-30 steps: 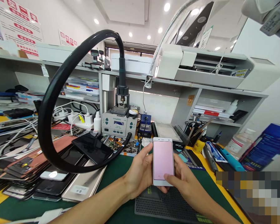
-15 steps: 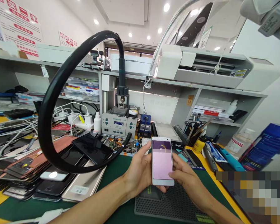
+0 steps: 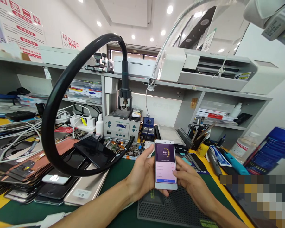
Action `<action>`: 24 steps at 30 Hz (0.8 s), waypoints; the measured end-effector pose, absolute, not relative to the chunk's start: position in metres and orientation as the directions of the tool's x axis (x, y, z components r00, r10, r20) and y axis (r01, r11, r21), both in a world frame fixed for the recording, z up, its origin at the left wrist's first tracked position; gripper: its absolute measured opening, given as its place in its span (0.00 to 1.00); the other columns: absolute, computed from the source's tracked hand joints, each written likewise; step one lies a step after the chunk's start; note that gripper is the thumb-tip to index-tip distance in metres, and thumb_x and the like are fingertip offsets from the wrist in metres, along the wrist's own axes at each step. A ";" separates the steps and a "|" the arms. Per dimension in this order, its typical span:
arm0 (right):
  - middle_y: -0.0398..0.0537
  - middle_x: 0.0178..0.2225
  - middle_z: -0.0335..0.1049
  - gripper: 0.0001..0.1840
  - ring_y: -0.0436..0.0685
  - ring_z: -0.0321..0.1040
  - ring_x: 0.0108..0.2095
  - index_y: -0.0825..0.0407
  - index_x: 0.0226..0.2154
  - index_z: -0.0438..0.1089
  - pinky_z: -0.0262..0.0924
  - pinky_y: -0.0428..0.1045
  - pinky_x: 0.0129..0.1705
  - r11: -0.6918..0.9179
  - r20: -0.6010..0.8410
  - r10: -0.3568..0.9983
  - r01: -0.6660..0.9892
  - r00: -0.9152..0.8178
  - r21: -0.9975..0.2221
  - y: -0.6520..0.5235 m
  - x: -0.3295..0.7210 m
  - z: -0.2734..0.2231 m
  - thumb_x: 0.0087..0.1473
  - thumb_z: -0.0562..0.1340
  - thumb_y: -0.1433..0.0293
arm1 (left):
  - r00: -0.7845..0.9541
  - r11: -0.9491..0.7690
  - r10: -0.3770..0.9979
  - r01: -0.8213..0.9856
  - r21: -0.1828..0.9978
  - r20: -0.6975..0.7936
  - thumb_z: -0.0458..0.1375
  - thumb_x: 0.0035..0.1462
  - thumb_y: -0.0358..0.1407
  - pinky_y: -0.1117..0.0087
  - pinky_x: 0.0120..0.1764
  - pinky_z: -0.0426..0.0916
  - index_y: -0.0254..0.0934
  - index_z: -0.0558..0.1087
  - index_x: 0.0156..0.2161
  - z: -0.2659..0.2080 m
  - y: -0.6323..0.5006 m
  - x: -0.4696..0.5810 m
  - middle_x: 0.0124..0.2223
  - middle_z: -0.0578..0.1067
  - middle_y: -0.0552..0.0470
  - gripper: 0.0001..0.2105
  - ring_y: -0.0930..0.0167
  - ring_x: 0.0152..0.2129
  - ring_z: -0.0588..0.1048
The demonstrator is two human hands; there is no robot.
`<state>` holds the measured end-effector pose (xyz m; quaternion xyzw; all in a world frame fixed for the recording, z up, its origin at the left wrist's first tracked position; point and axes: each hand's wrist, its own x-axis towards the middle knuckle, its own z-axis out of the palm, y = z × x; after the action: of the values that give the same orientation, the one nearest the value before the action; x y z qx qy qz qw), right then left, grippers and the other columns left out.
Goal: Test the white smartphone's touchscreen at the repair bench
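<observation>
A white smartphone (image 3: 165, 172) is held upright over the bench, its lit screen facing me. It displays a purple panel with a ring reading 40, a list below it and a blue bar at the bottom. My left hand (image 3: 142, 171) grips the phone from the left, thumb along the edge and fingers behind. My right hand (image 3: 186, 174) closes on the right side, its thumb at the screen's right edge and its other fingers behind the phone. Below both hands lies a black perforated mat (image 3: 166, 210).
Stacked phones and tablets (image 3: 78, 190) crowd the left. A thick black hose (image 3: 47, 126) loops up from the hot air station (image 3: 121, 126). A tray of small parts (image 3: 123, 147) stands ahead. Bottles, a cyan tool (image 3: 236, 163) and a blue box (image 3: 270, 148) line the right.
The phone's screen has gone from a mostly blank pink page to one with a list and a blue bar. My right thumb has risen slightly along the screen's edge.
</observation>
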<state>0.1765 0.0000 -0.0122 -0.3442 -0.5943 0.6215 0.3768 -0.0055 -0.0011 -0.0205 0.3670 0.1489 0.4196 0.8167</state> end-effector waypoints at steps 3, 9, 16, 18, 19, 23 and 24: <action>0.47 0.37 0.75 0.21 0.57 0.71 0.30 0.48 0.56 0.64 0.62 0.53 0.36 -0.016 0.016 0.880 -0.063 -0.474 -0.998 0.000 0.176 -0.012 0.61 0.57 0.63 | 0.600 0.377 0.798 -0.574 0.727 0.060 0.43 0.61 0.62 0.63 0.27 0.72 0.31 0.73 0.54 -0.021 -0.001 -0.005 0.45 0.77 0.35 0.37 0.58 0.33 0.78; 0.48 0.38 0.76 0.24 0.58 0.71 0.32 0.47 0.58 0.63 0.62 0.55 0.38 -0.025 0.010 0.876 -0.067 -0.482 -0.997 -0.001 0.175 -0.009 0.64 0.55 0.57 | 0.599 0.381 0.798 -0.575 0.724 0.056 0.43 0.61 0.62 0.63 0.27 0.72 0.32 0.72 0.56 -0.022 -0.001 -0.006 0.45 0.77 0.35 0.37 0.57 0.34 0.78; 0.51 0.45 0.77 0.27 0.59 0.72 0.36 0.47 0.58 0.64 0.64 0.54 0.40 -0.035 0.012 0.880 -0.091 -0.474 -0.995 -0.002 0.174 -0.005 0.64 0.54 0.51 | 0.600 0.376 0.798 -0.563 0.736 0.051 0.43 0.61 0.63 0.62 0.28 0.72 0.31 0.71 0.56 -0.020 -0.002 -0.006 0.44 0.77 0.35 0.37 0.57 0.34 0.78; 0.52 0.40 0.78 0.27 0.59 0.73 0.32 0.49 0.55 0.67 0.64 0.55 0.38 -0.048 0.009 0.864 -0.100 -0.503 -0.994 -0.003 0.173 -0.003 0.64 0.51 0.50 | 0.604 0.378 0.795 -0.565 0.734 0.056 0.43 0.61 0.63 0.61 0.29 0.73 0.31 0.71 0.56 -0.020 -0.002 -0.006 0.44 0.77 0.35 0.37 0.57 0.33 0.78; 0.53 0.38 0.78 0.28 0.60 0.73 0.31 0.50 0.54 0.68 0.64 0.56 0.38 -0.064 0.001 0.853 -0.106 -0.522 -0.992 -0.004 0.173 -0.002 0.65 0.49 0.49 | 0.602 0.378 0.797 -0.568 0.731 0.056 0.43 0.61 0.63 0.61 0.29 0.73 0.31 0.71 0.56 -0.020 -0.002 -0.006 0.44 0.77 0.35 0.37 0.57 0.33 0.78; 0.51 0.32 0.76 0.27 0.62 0.74 0.34 0.50 0.51 0.71 0.66 0.57 0.40 -0.145 -0.026 0.813 -0.159 -0.582 -0.977 -0.006 0.176 0.002 0.66 0.48 0.50 | 0.584 0.385 0.811 -0.571 0.725 0.030 0.43 0.61 0.62 0.61 0.32 0.72 0.31 0.72 0.54 -0.018 -0.002 -0.007 0.43 0.77 0.36 0.36 0.58 0.34 0.78; 0.51 0.32 0.76 0.27 0.62 0.73 0.34 0.50 0.49 0.71 0.66 0.57 0.40 -0.166 -0.030 0.797 -0.171 -0.604 -0.971 -0.006 0.176 0.003 0.66 0.47 0.50 | 0.587 0.390 0.809 -0.568 0.725 0.025 0.43 0.61 0.62 0.62 0.31 0.72 0.31 0.72 0.54 -0.018 -0.003 -0.007 0.43 0.77 0.36 0.36 0.58 0.33 0.78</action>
<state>0.1763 -0.0059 0.0034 -0.2853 -0.5480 0.7082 0.3417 -0.0072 -0.0025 -0.0180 0.3566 0.1691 0.4217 0.8163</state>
